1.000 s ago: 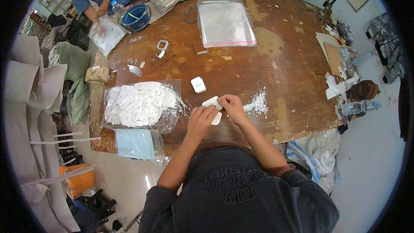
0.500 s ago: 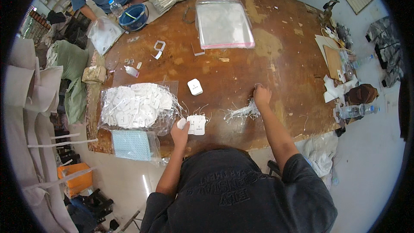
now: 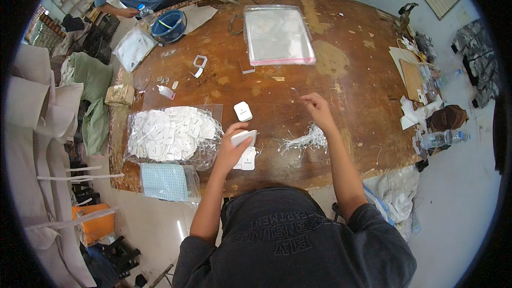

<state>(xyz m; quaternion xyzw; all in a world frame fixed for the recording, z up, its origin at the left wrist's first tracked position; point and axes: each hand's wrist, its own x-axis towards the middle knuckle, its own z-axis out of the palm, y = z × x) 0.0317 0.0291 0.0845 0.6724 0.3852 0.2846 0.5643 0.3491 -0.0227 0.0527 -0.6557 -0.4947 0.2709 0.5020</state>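
Head view: the left hand is gripping a tilted white stack of round-cornered card tags, its fingers curling around one side and its thumb pressing the other. Just below, flat white card tags with dark print and thin strings are lying on the worn brown wooden surface. A neat white pile of round-cornered cards is resting just beyond that hand. The right hand is hovering near a loose bundle of white strings, its fingers bending; whether they are pinching a strand, I cannot tell.

Leftward, a clear plastic bag is holding a heap of white tags, with strings bunching at its right side. Below it, a clear packet is enclosing a light-blue dotted sheet. Farther off, a round blue plastic bucket is containing a pale green stick.
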